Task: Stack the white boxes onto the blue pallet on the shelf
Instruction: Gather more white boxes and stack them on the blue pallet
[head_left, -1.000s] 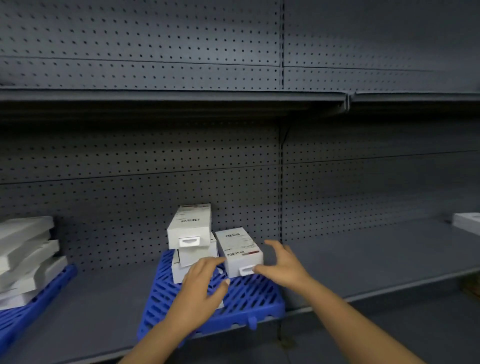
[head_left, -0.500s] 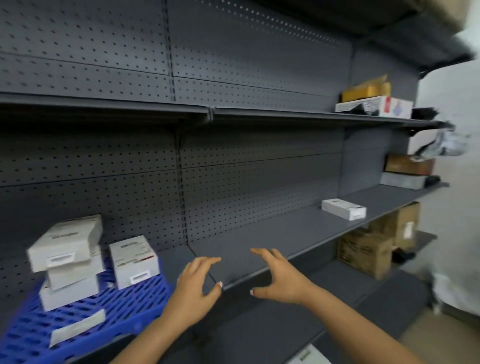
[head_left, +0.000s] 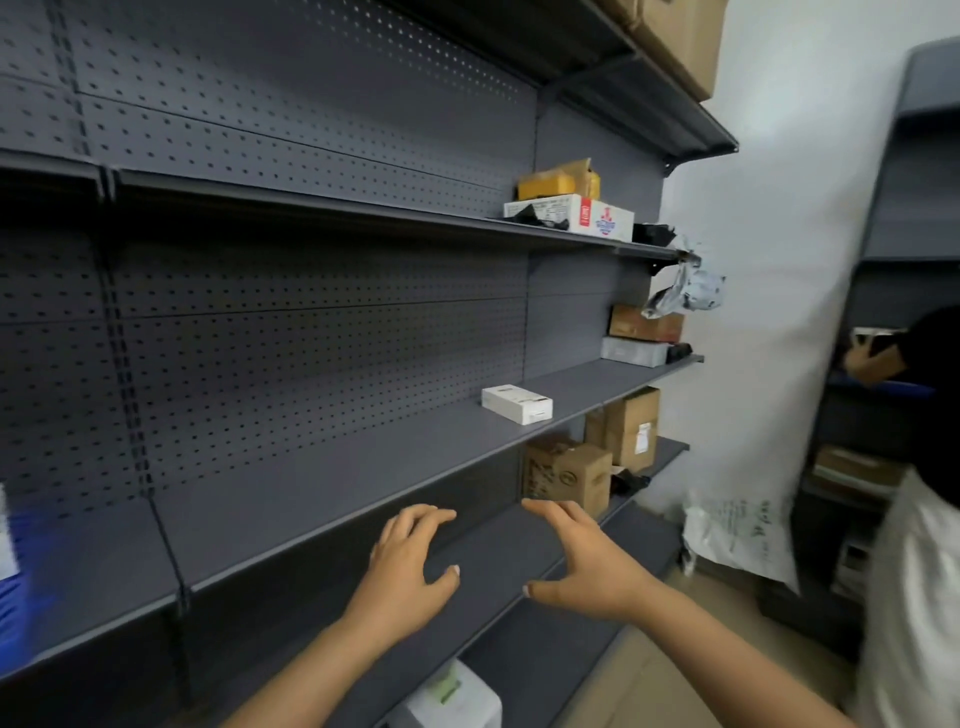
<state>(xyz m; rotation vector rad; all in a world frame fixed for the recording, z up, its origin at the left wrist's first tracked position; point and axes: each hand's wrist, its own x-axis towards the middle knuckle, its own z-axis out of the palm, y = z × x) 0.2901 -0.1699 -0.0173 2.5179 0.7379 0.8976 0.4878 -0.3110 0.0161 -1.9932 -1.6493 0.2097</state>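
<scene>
A single white box (head_left: 517, 404) lies flat on the grey shelf (head_left: 363, 467), well to the right and beyond my hands. My left hand (head_left: 410, 566) and my right hand (head_left: 582, 564) hover side by side in front of the shelf's edge, both empty with fingers spread. Only a blurred sliver of the blue pallet (head_left: 13, 592) and a white box (head_left: 5, 540) on it shows at the far left edge.
Brown cartons (head_left: 569, 475) stand on the lower shelf to the right. More boxes (head_left: 571, 213) sit on the upper shelf. A white container (head_left: 452, 699) stands below. Another person (head_left: 919, 519) stands at the right by a second rack. A white bag (head_left: 737, 530) leans against the wall.
My view has swung right: the pallet with its stacked boxes slid off to the left edge. Both hands left the boxes and stay empty, and the lone white box came closer to centre.
</scene>
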